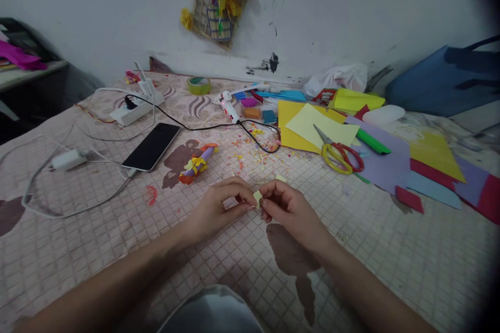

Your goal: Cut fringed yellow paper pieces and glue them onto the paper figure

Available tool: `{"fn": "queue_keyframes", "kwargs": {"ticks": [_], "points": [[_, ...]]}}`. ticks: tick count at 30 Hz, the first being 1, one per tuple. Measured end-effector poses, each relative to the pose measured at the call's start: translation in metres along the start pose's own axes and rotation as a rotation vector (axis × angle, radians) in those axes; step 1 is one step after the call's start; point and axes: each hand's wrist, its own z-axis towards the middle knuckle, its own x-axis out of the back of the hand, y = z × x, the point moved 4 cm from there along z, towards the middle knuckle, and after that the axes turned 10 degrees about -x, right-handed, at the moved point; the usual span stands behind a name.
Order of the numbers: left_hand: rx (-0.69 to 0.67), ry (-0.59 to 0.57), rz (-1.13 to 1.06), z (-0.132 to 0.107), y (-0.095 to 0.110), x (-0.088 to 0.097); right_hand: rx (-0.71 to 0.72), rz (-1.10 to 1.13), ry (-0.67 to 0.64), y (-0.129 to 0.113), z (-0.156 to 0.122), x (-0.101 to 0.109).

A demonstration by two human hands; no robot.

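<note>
Left hand (219, 205) and right hand (294, 209) pinch one paper piece (257, 197); one phone (151, 146) nearby.

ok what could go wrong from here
The small paper sits at the fingertips of the left hand and right hand, so it might slip or crease. Dropped, it could get lost among the scraps just beyond. The black cord of the glue gun loops beside those scraps, so a hand might snag it.
</note>
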Motion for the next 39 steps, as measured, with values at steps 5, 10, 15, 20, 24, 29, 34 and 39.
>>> {"fn": "queue_keyframes", "kwargs": {"ticks": [5,10,15,20,24,29,34,39], "points": [[0.055,-0.003,-0.045,-0.0016,-0.0008,-0.0012,-0.019,0.027,0.015,0.0012,0.0007,-0.0001],[0.041,-0.009,-0.026,-0.0016,-0.0013,-0.0009,-0.018,0.048,0.012,0.0011,0.0012,-0.0001],[0.002,-0.051,0.004,-0.0008,-0.0006,0.0012,-0.026,0.087,-0.004,0.0016,0.0009,-0.0008],[0.062,-0.020,-0.026,-0.0019,-0.0039,0.0003,-0.020,0.048,-0.001,0.0014,0.0009,-0.0025],[0.135,0.031,-0.118,-0.0033,-0.0068,-0.0021,0.011,0.014,0.032,0.0000,-0.0001,-0.0034],[0.136,0.124,-0.076,-0.0029,-0.0056,0.0006,0.052,0.026,0.015,-0.0016,-0.0020,-0.0049],[0.064,0.193,0.035,-0.0027,-0.0007,0.0036,0.104,-0.033,0.084,-0.0014,-0.0019,-0.0066],[0.072,0.218,-0.019,-0.0030,0.0011,0.0023,0.110,-0.008,0.152,0.0005,-0.0010,-0.0089]]}}
